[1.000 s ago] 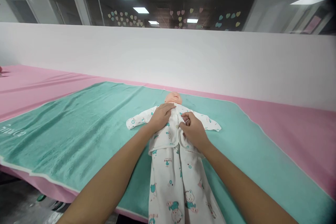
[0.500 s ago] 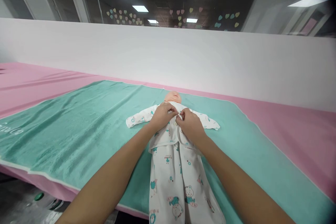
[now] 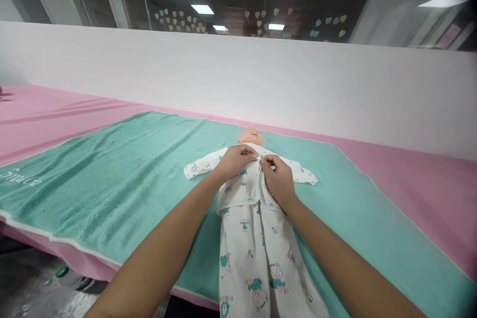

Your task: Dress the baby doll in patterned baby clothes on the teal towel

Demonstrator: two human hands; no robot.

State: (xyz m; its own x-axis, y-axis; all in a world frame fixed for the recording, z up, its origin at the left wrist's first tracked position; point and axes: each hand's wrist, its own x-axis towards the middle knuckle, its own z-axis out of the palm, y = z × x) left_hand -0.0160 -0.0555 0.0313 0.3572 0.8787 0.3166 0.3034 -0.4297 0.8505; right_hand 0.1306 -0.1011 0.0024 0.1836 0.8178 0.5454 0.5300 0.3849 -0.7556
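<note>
A baby doll [image 3: 250, 136] lies on its back, dressed in a white printed shirt [image 3: 238, 194] and matching trousers [image 3: 244, 258]. Both sleeves stretch out sideways. At the upper chest, my left hand [image 3: 239, 160] pinches the edge of the shirt's front opening. Just to its right, my right hand [image 3: 278, 175] grips the opposite edge between thumb and fingers. The fingertips of both hands are close together at the front seam. Whatever small fastening lies between them is too small to make out. Below the hands, the shirt's hem overlaps the trousers.
The doll rests on a teal blanket [image 3: 122, 169] spread over a pink cover [image 3: 417, 179]. Behind it rises a white wall [image 3: 238, 79] with dark glass above. A green-capped container [image 3: 63, 273] stands below the table edge at lower left.
My fingertips have drawn slightly apart at the shirt front, and my right hand's fingers have shifted. The whole view has moved a little, so everything sits slightly farther right.
</note>
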